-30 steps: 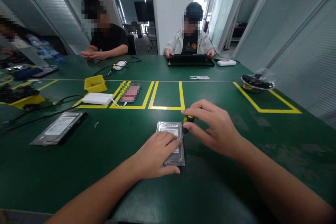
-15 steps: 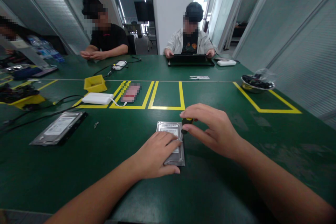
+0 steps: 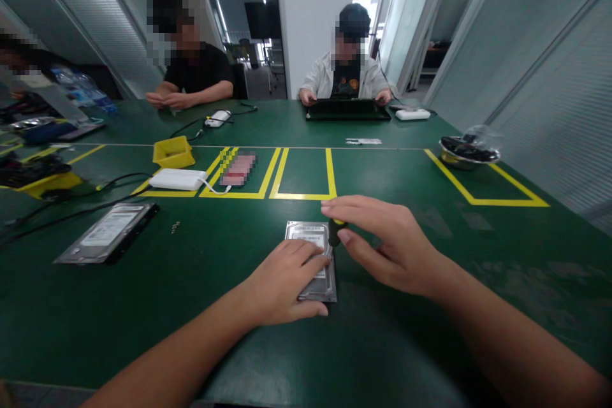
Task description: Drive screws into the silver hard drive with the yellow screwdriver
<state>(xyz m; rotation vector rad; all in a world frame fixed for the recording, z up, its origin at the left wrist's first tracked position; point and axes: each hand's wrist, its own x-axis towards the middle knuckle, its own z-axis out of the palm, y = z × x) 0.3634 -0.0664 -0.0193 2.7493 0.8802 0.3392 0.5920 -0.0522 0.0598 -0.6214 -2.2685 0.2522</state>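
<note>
A silver hard drive (image 3: 320, 290) with a white label lies on the green table in front of me. My left hand (image 3: 291, 277) rests flat across its top, thumb spread off its near edge. At the drive's right edge stands a short screwdriver (image 3: 335, 233) with a dark handle and a yellow band, roughly upright. My right hand (image 3: 389, 245) has it between thumb and fingers, the index finger over the handle's top. The screwdriver's tip is too small to make out. Further left lies a second hard drive (image 3: 108, 229), with several tiny screws (image 3: 175, 227) beside it.
Beyond the hands are yellow tape outlines, a white power bank (image 3: 178, 179) cabled to a pink phone (image 3: 239, 170), and a yellow bin (image 3: 173, 152). A metal bowl (image 3: 468, 152) of dark parts stands at right. Across the table sit several people, one holding a black panel (image 3: 348, 109).
My right hand has shifted slightly left, and its thumb and fingers have turned around the screwdriver handle, which leans differently. My left hand and the hard drive have stayed put.
</note>
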